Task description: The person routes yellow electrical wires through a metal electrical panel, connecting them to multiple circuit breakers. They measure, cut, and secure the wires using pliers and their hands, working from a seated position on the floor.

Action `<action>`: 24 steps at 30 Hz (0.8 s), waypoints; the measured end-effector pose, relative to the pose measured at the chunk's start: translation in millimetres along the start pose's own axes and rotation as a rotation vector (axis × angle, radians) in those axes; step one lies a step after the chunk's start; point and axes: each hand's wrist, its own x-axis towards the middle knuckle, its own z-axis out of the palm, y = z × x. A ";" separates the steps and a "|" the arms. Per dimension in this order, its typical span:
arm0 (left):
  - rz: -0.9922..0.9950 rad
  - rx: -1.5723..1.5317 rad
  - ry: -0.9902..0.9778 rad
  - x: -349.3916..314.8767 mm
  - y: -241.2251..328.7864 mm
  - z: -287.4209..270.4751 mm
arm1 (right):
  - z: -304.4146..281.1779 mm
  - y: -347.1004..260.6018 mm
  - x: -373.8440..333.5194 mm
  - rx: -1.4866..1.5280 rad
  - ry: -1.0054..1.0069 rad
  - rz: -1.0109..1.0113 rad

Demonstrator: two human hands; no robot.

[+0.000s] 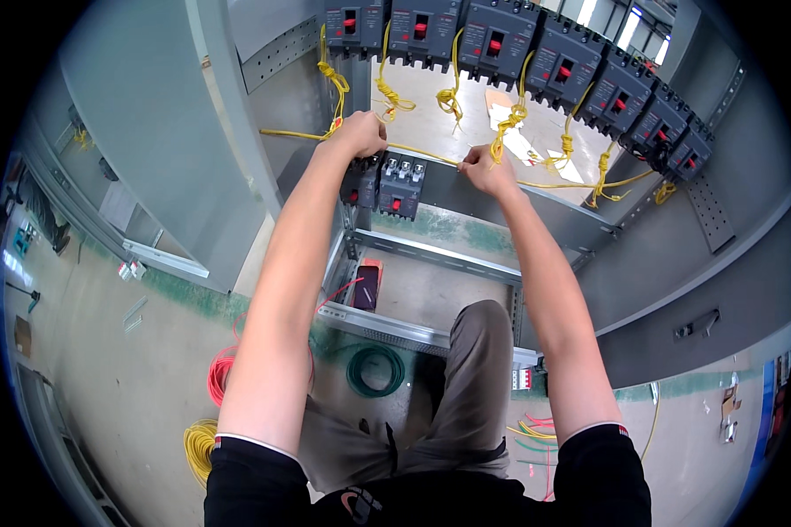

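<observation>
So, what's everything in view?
Upper breakers: seven, dark grey, top
Lower breakers: two, dark grey, centre
Held wire: one, yellow, across centre
Knotted wires: several, yellow, below upper breakers
Cabinet frame: one, grey, around breakers
Phone-like object: one, dark, inside lower frame
Wire coils: three, red, yellow, green, lower left
Loose wires: several, red, yellow, green, floor right
Trousers: one pair, grey, bottom centre
Shirt: one, black, bottom
Left hand, right hand: one each, bare, on wire
</observation>
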 end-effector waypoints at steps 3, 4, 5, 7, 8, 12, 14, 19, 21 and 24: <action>-0.067 0.015 -0.096 5.7 13.6 -9.0 | -3.0 4.9 -1.5 0.004 0.000 0.012; -0.095 0.056 -0.112 5.2 25.5 -11.5 | -4.7 8.8 -2.5 0.000 0.009 0.017; -0.097 0.073 -0.103 6.8 25.7 -11.8 | -3.4 7.6 0.0 0.004 0.018 0.008; -0.096 0.106 -0.086 10.1 26.2 -12.4 | -3.2 9.1 1.2 -0.012 -0.022 -0.011; -0.111 0.121 -0.096 12.5 25.9 -13.9 | -2.4 8.1 1.5 -0.016 -0.040 -0.019; -0.225 0.170 -0.268 25.8 43.9 -29.6 | -3.8 5.0 0.2 -0.013 -0.011 -0.018; -0.265 0.209 -0.338 29.9 56.1 -36.3 | -7.6 1.0 0.2 -0.032 -0.005 -0.002; -0.292 0.257 -0.336 29.1 52.9 -34.9 | -9.9 -3.2 -4.8 -0.004 -0.026 0.009; -0.288 0.252 -0.368 30.5 58.1 -34.5 | -9.3 0.5 -3.8 0.006 -0.012 0.011; -0.330 0.255 -0.364 42.0 53.0 -21.7 | -10.4 1.2 -2.8 -0.007 -0.013 0.012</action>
